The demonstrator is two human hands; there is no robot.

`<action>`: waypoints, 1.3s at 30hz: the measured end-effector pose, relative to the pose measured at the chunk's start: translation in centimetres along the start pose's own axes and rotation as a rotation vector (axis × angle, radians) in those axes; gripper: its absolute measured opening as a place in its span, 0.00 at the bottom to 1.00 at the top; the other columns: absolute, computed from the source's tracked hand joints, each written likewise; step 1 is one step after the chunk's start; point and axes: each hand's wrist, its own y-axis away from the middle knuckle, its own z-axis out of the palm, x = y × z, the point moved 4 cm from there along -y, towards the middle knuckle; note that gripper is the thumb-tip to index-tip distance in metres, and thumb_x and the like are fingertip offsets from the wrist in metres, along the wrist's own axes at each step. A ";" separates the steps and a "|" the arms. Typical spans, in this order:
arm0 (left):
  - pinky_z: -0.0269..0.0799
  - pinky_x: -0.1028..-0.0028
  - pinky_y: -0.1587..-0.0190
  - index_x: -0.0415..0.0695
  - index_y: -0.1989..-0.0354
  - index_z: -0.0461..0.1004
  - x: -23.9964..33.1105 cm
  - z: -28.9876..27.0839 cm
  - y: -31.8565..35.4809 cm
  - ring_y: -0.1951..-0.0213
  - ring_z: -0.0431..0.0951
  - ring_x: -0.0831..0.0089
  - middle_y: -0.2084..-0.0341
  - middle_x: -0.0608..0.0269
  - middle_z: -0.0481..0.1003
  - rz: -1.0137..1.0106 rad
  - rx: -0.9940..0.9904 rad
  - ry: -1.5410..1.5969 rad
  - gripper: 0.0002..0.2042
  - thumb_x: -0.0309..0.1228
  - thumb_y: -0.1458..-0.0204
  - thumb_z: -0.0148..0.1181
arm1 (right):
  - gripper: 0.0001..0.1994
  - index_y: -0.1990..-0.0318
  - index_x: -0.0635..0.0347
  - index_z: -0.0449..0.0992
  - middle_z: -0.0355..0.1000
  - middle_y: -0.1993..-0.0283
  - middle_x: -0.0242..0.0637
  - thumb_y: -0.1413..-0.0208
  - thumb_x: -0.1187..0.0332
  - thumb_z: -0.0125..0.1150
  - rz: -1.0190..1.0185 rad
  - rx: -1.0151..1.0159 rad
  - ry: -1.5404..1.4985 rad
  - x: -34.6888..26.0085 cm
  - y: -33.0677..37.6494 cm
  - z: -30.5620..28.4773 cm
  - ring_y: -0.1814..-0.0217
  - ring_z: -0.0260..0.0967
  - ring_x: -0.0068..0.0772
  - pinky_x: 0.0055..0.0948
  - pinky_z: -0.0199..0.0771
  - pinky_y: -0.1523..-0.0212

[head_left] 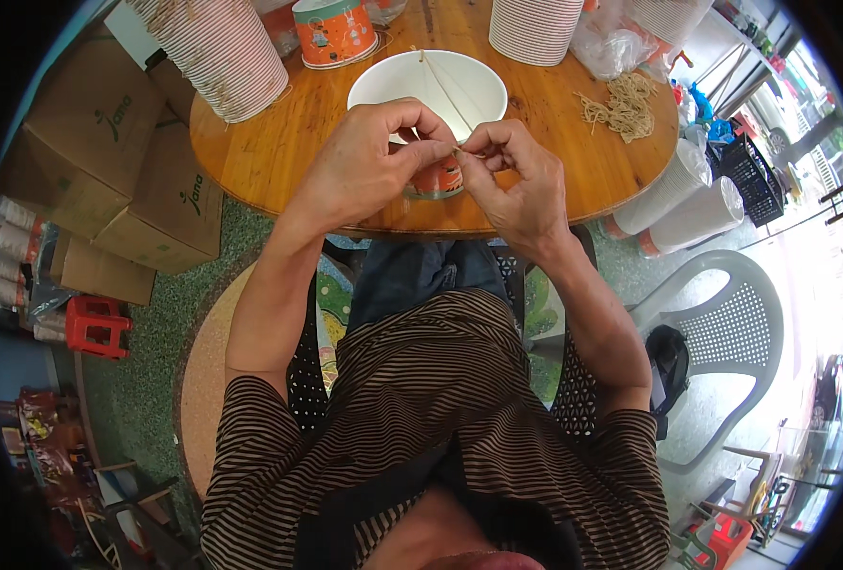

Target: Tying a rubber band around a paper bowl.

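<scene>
While both hands are meeting over the near edge of the round wooden table, the left hand and the right hand are each pinching a thin tan string between thumb and fingertips, their tips almost touching. That string is running from the pinch up across a white paper bowl, which is standing open just beyond the hands on the table, with an orange printed band showing below the knuckles. Beyond the bowl, an orange printed cup is sitting upside down. Tall stacks of ribbed paper cups are leaning at the table's far left, and another stack is standing at its far side. A loose heap of tan strings is lying on the table to the right of the bowl.
</scene>
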 end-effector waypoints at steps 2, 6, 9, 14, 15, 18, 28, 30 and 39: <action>0.79 0.76 0.57 0.34 0.60 0.79 -0.2 -0.1 -0.1 0.62 0.79 0.81 0.66 0.67 0.79 -0.115 -0.057 0.053 0.06 0.26 0.38 0.63 | 0.08 0.58 0.63 0.76 0.78 0.67 0.35 0.44 0.76 0.67 -0.010 0.011 -0.003 0.2 0.0 0.0 0.72 0.73 0.22 0.23 0.75 0.68; 0.80 0.76 0.58 0.36 0.59 0.80 -0.3 -0.3 -0.3 0.64 0.80 0.81 0.66 0.66 0.80 -0.055 -0.051 0.031 0.06 0.26 0.37 0.63 | 0.07 0.58 0.63 0.77 0.78 0.67 0.34 0.44 0.78 0.66 0.045 0.030 -0.050 0.3 -0.1 -0.1 0.72 0.73 0.20 0.22 0.75 0.69; 0.80 0.76 0.57 0.36 0.55 0.79 -0.2 -0.2 -0.5 0.63 0.79 0.81 0.66 0.67 0.80 0.016 -0.057 0.016 0.07 0.25 0.38 0.62 | 0.07 0.58 0.63 0.78 0.77 0.68 0.34 0.44 0.79 0.65 -0.013 0.031 -0.046 0.3 -0.2 -0.2 0.72 0.72 0.19 0.21 0.74 0.69; 0.79 0.77 0.54 0.38 0.46 0.74 -0.4 -0.5 -0.4 0.60 0.78 0.81 0.65 0.66 0.79 0.015 -0.066 0.170 0.14 0.23 0.39 0.63 | 0.07 0.58 0.63 0.82 0.78 0.66 0.36 0.44 0.79 0.65 -0.011 0.019 -0.017 0.2 -0.2 -0.2 0.71 0.75 0.22 0.23 0.75 0.71; 0.79 0.77 0.54 0.38 0.46 0.74 -0.4 -0.5 -0.4 0.60 0.78 0.81 0.65 0.66 0.79 0.016 -0.066 0.170 0.14 0.23 0.39 0.63 | 0.07 0.58 0.63 0.82 0.78 0.66 0.36 0.44 0.79 0.65 -0.012 0.020 -0.016 0.1 -0.2 -0.3 0.71 0.75 0.22 0.23 0.75 0.71; 0.79 0.76 0.54 0.37 0.47 0.74 -0.5 -0.5 -0.4 0.60 0.80 0.80 0.65 0.65 0.80 0.007 -0.061 0.174 0.13 0.22 0.39 0.63 | 0.07 0.58 0.63 0.83 0.79 0.66 0.38 0.44 0.79 0.65 -0.037 0.012 -0.009 -0.1 -0.2 -0.5 0.71 0.76 0.24 0.24 0.75 0.70; 0.79 0.77 0.57 0.36 0.50 0.75 -0.6 -0.3 -0.7 0.62 0.81 0.81 0.67 0.64 0.82 -0.003 -0.007 0.132 0.13 0.24 0.41 0.66 | 0.07 0.60 0.63 0.82 0.77 0.69 0.36 0.47 0.79 0.67 -0.015 0.058 0.001 -1.0 0.2 -1.2 0.74 0.74 0.26 0.26 0.73 0.72; 0.78 0.76 0.59 0.37 0.52 0.76 -0.9 -0.4 -0.8 0.64 0.80 0.82 0.68 0.64 0.83 0.035 0.019 0.105 0.12 0.25 0.42 0.68 | 0.07 0.60 0.63 0.81 0.77 0.70 0.35 0.47 0.80 0.67 -0.019 0.071 0.005 -0.8 0.2 -1.5 0.74 0.74 0.25 0.26 0.73 0.72; 0.80 0.76 0.60 0.38 0.53 0.76 -0.6 -0.3 -0.9 0.64 0.81 0.81 0.67 0.64 0.84 0.088 0.009 0.082 0.11 0.24 0.42 0.67 | 0.04 0.64 0.67 0.81 0.75 0.69 0.36 0.47 0.79 0.67 -0.004 -0.070 -0.011 -0.6 -0.1 -1.4 0.73 0.72 0.24 0.25 0.72 0.70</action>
